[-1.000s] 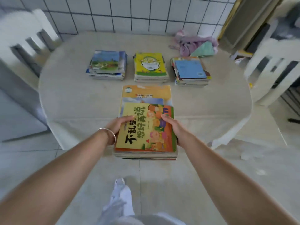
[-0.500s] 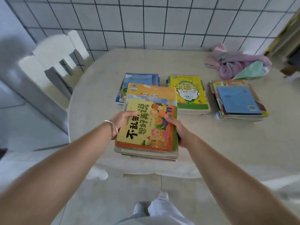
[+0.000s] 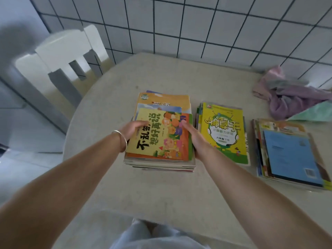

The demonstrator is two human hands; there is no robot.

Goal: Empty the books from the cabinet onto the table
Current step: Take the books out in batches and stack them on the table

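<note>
Gripping book stack [image 3: 159,141] between left hand [image 3: 133,129] and right hand [image 3: 193,139], fingers curled round its sides; long axis points away, desk [image 3: 161,191] directly beneath.

Both forearms are bare, no sleeves showing at all. There's a thin silver bangle [image 3: 120,140] sitting just behind the left hand [image 3: 133,129], and light grey-white trousers [image 3: 154,236] down below.
</note>
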